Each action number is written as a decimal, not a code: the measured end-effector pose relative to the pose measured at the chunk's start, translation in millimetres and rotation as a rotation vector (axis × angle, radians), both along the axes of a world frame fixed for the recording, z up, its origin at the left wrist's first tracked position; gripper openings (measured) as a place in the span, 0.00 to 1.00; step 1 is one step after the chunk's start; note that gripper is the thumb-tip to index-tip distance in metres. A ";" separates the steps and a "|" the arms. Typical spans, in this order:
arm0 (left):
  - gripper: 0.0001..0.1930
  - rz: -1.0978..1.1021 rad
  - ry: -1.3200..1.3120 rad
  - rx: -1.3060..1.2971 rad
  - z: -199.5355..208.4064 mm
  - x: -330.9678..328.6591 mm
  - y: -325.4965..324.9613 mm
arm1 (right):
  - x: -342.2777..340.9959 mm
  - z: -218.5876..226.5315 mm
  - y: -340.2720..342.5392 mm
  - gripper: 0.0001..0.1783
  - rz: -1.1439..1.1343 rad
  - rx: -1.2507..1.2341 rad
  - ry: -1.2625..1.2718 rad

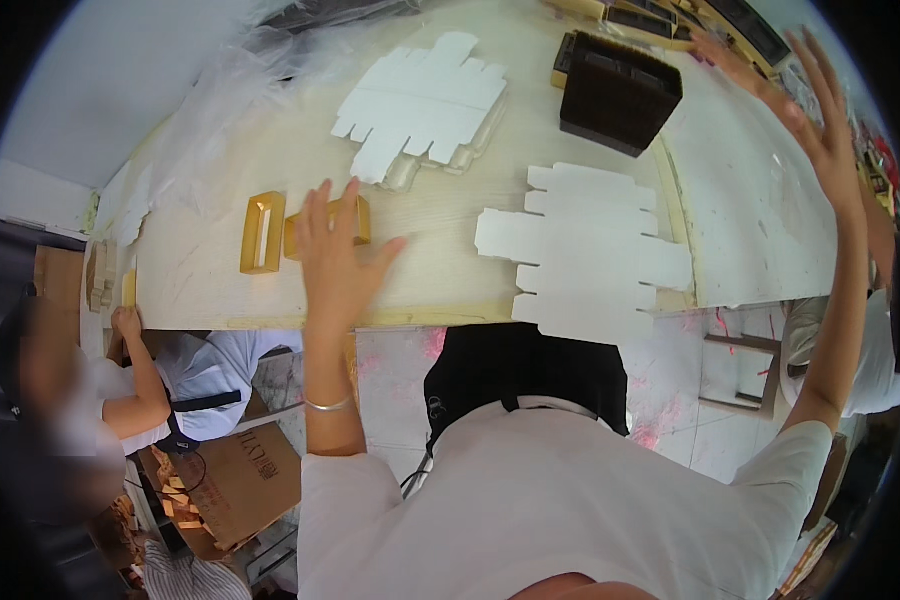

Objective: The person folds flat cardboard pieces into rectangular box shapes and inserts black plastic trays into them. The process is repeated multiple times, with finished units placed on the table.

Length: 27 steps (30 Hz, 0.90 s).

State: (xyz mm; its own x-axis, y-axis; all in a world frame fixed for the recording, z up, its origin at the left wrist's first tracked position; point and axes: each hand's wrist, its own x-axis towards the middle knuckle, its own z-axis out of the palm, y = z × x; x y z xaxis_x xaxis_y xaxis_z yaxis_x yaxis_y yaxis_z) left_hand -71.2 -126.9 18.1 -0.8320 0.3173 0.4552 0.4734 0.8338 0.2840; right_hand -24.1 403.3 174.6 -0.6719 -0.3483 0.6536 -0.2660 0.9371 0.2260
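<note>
My left hand (345, 265), fingers spread, is over or just above a gold open box frame (297, 238) and partly covers it. I cannot tell whether it touches the frame. A second gold frame (262, 233) lies just left of it. Raised at the right side of the table, my right hand (822, 135) has its fingers apart and holds nothing. A white unfolded carton blank (590, 245) lies flat at the table's near edge, between my hands. Farther back is a stack of similar white blanks (420, 100).
A dark brown open box (620, 95) stands at the back right, near gold-edged trays (650, 20). Another hand (745, 70), seemingly a co-worker's, reaches in there. Clear plastic film (220, 130) lies back left. A person (140, 390) sits left, beside a brown carton (245, 480).
</note>
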 end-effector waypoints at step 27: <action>0.46 -0.584 -0.263 -0.033 23.3 30.5 130.1 | 50.1 -66.0 -83.3 0.15 0.383 -1.356 -0.904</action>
